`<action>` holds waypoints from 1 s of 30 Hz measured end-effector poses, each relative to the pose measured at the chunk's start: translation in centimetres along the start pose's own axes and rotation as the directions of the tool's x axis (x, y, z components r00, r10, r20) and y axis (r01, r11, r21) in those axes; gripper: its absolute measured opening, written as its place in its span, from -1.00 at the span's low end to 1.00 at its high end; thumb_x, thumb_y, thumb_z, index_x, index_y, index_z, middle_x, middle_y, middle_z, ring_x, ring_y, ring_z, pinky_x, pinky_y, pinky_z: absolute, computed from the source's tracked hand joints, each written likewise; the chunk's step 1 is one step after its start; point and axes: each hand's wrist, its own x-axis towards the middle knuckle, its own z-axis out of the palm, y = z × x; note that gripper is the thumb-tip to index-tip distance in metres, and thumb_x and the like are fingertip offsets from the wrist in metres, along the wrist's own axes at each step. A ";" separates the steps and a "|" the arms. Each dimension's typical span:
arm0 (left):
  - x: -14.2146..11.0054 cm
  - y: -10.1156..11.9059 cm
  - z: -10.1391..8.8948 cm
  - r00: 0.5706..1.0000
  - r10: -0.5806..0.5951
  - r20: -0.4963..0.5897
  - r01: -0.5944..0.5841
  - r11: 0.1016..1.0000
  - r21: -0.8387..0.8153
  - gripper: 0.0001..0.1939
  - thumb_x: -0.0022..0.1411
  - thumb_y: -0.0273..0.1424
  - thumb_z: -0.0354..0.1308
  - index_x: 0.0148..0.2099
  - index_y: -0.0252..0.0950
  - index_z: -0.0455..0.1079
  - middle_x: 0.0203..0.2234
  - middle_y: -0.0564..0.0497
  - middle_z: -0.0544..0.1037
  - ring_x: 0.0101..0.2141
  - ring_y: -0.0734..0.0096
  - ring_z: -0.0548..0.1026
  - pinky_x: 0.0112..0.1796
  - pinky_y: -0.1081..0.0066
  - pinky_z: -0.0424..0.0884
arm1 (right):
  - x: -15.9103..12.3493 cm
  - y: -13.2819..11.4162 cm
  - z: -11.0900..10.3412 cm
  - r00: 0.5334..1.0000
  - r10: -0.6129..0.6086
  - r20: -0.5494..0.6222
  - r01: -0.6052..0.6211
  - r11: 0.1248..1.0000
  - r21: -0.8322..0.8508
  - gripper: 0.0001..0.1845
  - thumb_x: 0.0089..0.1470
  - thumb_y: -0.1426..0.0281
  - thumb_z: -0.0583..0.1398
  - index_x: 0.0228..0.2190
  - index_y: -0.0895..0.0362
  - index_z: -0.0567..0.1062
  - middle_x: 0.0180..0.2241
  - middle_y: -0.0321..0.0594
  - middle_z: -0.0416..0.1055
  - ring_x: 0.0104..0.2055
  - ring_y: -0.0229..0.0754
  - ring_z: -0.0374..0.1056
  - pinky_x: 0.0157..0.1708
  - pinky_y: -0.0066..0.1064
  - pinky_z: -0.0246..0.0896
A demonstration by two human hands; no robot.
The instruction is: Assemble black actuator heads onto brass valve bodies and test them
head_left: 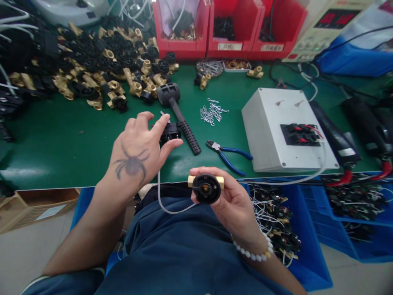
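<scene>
My left hand [138, 151], with a spider tattoo on its back, is over the green table's front half. Its thumb and index finger lie on either side of a black plastic housing [171, 131], gripping it. A pale cable [159, 188] hangs from beneath this hand and curves over my lap toward the right hand. In my right hand [233, 200], before my body, is a brass valve [220, 181] with a round black mount facing me. A black rubber mallet [184, 127] lies just right of the black housing, and blue-handled cutting pliers [227, 155] lie beyond the valve.
Brass valves [98, 82] are heaped at the back left. Small wire clips [211, 112] lie mid-table, before red bins [184, 45]. A grey box [267, 135] with switches and terminals stands right. Blue crates [310, 246] of cabled parts sit below the table edge.
</scene>
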 end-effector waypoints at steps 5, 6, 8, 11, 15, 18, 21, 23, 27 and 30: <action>0.9 -1.7 2.3 0.998 -0.059 -0.015 0.056 0.989 -0.139 -0.49 0.11 -0.24 0.39 0.09 -0.24 0.42 -0.08 -0.15 0.50 -0.04 -0.06 0.50 0.05 0.01 0.42 | 0.1 -0.2 0.1 0.999 0.045 0.006 -0.045 0.995 0.086 -0.66 0.23 0.34 0.31 0.04 -0.01 0.53 0.05 -0.22 0.46 -0.21 -0.35 0.47 -0.16 -0.47 0.50; 0.8 -1.9 2.4 0.995 -0.090 -0.042 0.077 0.964 -0.254 -0.50 0.12 -0.22 0.37 0.07 -0.24 0.41 -0.09 -0.13 0.51 -0.04 -0.01 0.50 0.05 0.04 0.43 | 0.1 -0.2 0.0 0.997 0.074 0.008 -0.075 0.991 0.108 -0.64 0.21 0.35 0.32 0.04 0.01 0.52 0.02 -0.20 0.48 -0.23 -0.35 0.47 -0.18 -0.48 0.50; 0.4 -1.8 2.1 0.983 -0.175 -0.053 0.118 0.827 -0.549 -0.53 0.16 -0.14 0.35 0.04 -0.22 0.37 -0.12 -0.08 0.53 -0.06 0.09 0.52 0.03 0.13 0.46 | 0.3 0.0 -0.1 0.989 0.145 0.014 -0.146 0.979 0.143 -0.61 0.17 0.35 0.36 0.03 0.06 0.50 -0.01 -0.17 0.50 -0.29 -0.36 0.48 -0.24 -0.50 0.50; 0.0 -1.0 1.2 0.951 -0.305 0.047 0.186 0.448 -0.874 -0.62 0.29 -0.02 0.17 -0.02 -0.17 0.36 -0.13 -0.05 0.56 -0.04 0.13 0.54 -0.07 0.17 0.53 | 0.5 0.3 0.0 0.975 0.221 0.011 -0.220 0.965 0.139 -0.61 0.14 0.37 0.38 -0.01 0.13 0.47 -0.09 -0.14 0.53 -0.32 -0.36 0.48 -0.26 -0.52 0.49; -0.3 0.5 0.3 0.920 -0.358 0.160 0.258 0.244 -0.935 -0.57 0.37 0.02 -0.04 -0.05 -0.18 0.40 -0.11 -0.11 0.58 0.03 0.06 0.54 -0.15 0.13 0.58 | 0.6 0.4 0.4 0.979 0.200 0.043 -0.204 0.969 0.139 -0.53 0.21 0.38 0.33 0.10 0.09 0.36 -0.16 -0.19 0.55 -0.31 -0.37 0.50 -0.24 -0.56 0.47; -0.7 1.3 0.0 0.914 -0.379 0.143 0.247 0.241 -0.939 -0.63 0.30 -0.06 0.06 -0.01 -0.19 0.39 -0.09 -0.08 0.58 0.03 0.08 0.55 -0.14 0.19 0.59 | 0.7 0.3 0.8 0.985 0.162 0.055 -0.168 0.977 0.128 -0.52 0.24 0.33 0.31 0.14 0.05 0.33 -0.09 -0.16 0.54 -0.36 -0.38 0.49 -0.27 -0.53 0.47; -1.5 2.2 0.1 0.948 -0.310 0.074 0.177 0.321 -0.930 -0.56 0.31 -0.11 0.06 0.18 -0.10 0.33 -0.03 -0.02 0.57 0.04 0.12 0.55 -0.08 0.19 0.58 | 0.9 0.4 1.0 0.989 0.145 0.026 -0.147 0.985 0.085 -0.51 0.25 0.32 0.30 0.16 0.03 0.34 -0.24 -0.24 0.55 -0.36 -0.35 0.49 -0.26 -0.50 0.47; -2.0 2.7 0.3 0.975 -0.220 0.024 0.124 0.454 -0.882 -0.49 0.38 -0.06 -0.02 0.31 -0.02 0.23 0.06 -0.01 0.53 0.10 0.11 0.51 0.01 0.17 0.55 | 1.2 0.5 1.1 0.991 0.137 0.007 -0.137 0.988 0.071 -0.51 0.26 0.31 0.29 0.17 0.02 0.35 -0.34 -0.31 0.52 -0.35 -0.35 0.48 -0.24 -0.51 0.45; -2.8 3.7 1.0 0.992 -0.100 -0.075 0.017 0.701 -0.713 -0.41 0.45 0.05 -0.19 0.41 0.00 0.11 0.24 -0.02 0.40 0.27 0.05 0.34 0.15 0.13 0.46 | 1.6 0.7 1.2 0.989 0.145 -0.025 -0.144 0.989 0.040 -0.48 0.24 0.20 0.30 0.16 0.06 0.35 -0.41 -0.30 0.50 -0.40 -0.31 0.46 -0.29 -0.47 0.44; -3.3 4.1 1.3 0.988 -0.093 -0.125 -0.022 0.714 -0.700 -0.44 0.49 -0.01 -0.23 0.41 -0.02 0.10 0.31 0.00 0.33 0.31 0.08 0.30 0.23 0.10 0.38 | 1.6 0.5 1.2 0.987 0.161 -0.029 -0.158 0.985 0.071 -0.49 0.23 0.15 0.30 0.11 0.07 0.35 -0.36 -0.25 0.52 -0.44 -0.31 0.45 -0.38 -0.49 0.42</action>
